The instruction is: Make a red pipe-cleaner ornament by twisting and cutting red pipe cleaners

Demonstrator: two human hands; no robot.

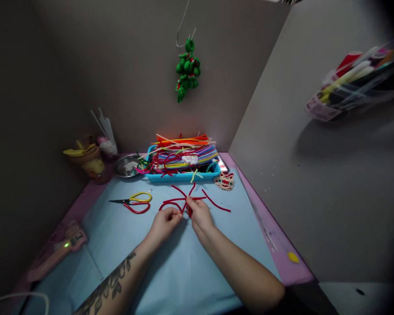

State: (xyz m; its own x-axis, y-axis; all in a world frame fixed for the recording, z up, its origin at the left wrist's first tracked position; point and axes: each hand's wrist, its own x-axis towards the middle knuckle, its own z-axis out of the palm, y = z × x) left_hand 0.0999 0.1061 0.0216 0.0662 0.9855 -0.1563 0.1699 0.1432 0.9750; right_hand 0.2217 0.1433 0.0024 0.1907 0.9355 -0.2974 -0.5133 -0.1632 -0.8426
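Several red pipe cleaners point(174, 200) cross at one point and spread outward like spokes, held just above the blue cloth. My right hand point(199, 213) pinches them near the crossing, thumb on top. With closed fingertips my left hand point(167, 221) grips the end of one red strand, which bends in a loop above that hand. A separate red pipe cleaner point(216, 202) lies loose on the cloth, right of my right hand. Scissors point(134, 202) with one yellow and one red handle rest to the left, blades pointing left.
A blue tray point(184, 177) full of colourful pipe cleaners stands at the back, beside a metal bowl point(128, 167). A pink glue gun point(65, 249) lies at left near a cup of tools point(95, 165). A green ornament point(188, 70) hangs above; a holder point(325, 107) juts from the right wall.
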